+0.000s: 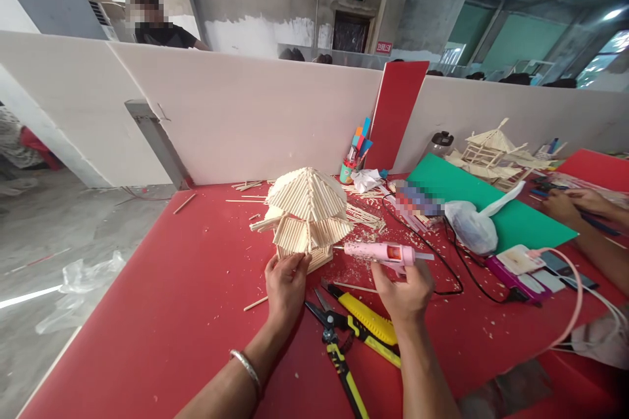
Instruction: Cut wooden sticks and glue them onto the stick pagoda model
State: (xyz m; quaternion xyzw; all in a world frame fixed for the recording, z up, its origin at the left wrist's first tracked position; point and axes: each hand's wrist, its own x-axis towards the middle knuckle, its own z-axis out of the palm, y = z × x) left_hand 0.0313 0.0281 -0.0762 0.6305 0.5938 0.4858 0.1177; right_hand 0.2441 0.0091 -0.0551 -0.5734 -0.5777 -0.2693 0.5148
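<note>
— The fingers [293, 264] of the left hand [285, 287], how do they stand?
— Bunched close at the lower front of the stick house [309, 200]; whether they pinch anything, I cannot tell.
— And the right hand [410, 293]?
— Its fingers are wrapped around the pink glue gun [364, 251], nozzle towards the house.
— Where's the house?
— On the red worktop [191, 321], near the far edge, well in from the left edge. Cutting pliers [328, 335] and a yellow knife [366, 317] lie farther from that far edge.
</note>
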